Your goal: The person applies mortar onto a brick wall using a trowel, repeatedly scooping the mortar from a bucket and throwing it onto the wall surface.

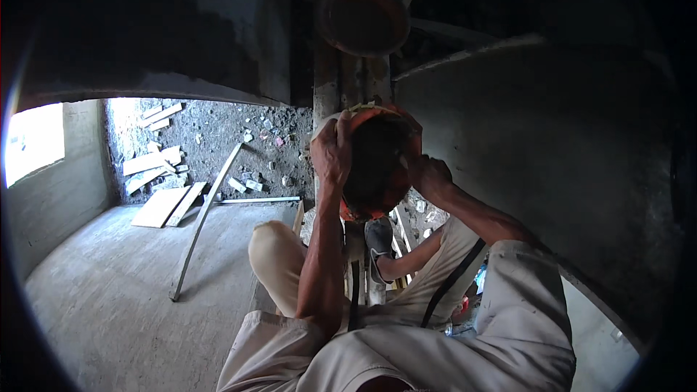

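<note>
Between my hands is a round orange-red basin (404,187) with a dark inside and a dirt-smeared rim. My left hand (335,149) is closed on its left rim, the fingers pointing up along the edge. On the opposite side my right hand (430,176) is closed round the right rim, its fingertips partly hidden. The basin is above the planks (353,81) in front of me; I cannot tell whether it rests on them. Farther along the planks stands a second reddish basin (365,20), filled with something dark grey.
A pale wooden strip (207,221) slants across the grey floor (123,283) at the left. Loose boards (160,207) and rubble (218,138) lie beyond it. A dark curved wall (537,138) rises at the right. My shod foot (379,239) is below the basin.
</note>
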Motion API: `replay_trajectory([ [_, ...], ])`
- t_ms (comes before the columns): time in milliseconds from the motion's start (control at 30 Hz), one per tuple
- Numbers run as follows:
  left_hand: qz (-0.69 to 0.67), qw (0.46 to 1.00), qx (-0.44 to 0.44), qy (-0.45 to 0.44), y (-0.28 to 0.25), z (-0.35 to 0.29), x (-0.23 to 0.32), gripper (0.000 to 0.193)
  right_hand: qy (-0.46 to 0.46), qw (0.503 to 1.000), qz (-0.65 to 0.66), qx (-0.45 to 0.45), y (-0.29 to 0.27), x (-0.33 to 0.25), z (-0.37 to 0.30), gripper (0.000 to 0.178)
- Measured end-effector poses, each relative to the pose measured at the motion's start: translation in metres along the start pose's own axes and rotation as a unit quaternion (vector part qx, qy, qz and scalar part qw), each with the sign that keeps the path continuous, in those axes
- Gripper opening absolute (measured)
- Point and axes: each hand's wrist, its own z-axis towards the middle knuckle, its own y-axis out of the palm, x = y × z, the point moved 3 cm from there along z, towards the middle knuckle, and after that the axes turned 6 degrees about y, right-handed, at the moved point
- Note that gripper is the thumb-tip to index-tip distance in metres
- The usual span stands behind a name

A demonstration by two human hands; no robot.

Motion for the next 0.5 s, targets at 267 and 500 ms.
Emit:
replay_trajectory([
  [267,-0.163,0.98,0.107,-0.027,-0.036,0.004,-0.063,0.05,-0.051,0.901,0.413,-0.122,0.083,-0.042,-0.027,0.058],
  [500,-0.24,0.964,0.105,-0.049,-0.023,-0.002,-0.039,0.046,0.038,0.69,0.667,-0.279,0.087,-0.072,-0.037,0.044],
])
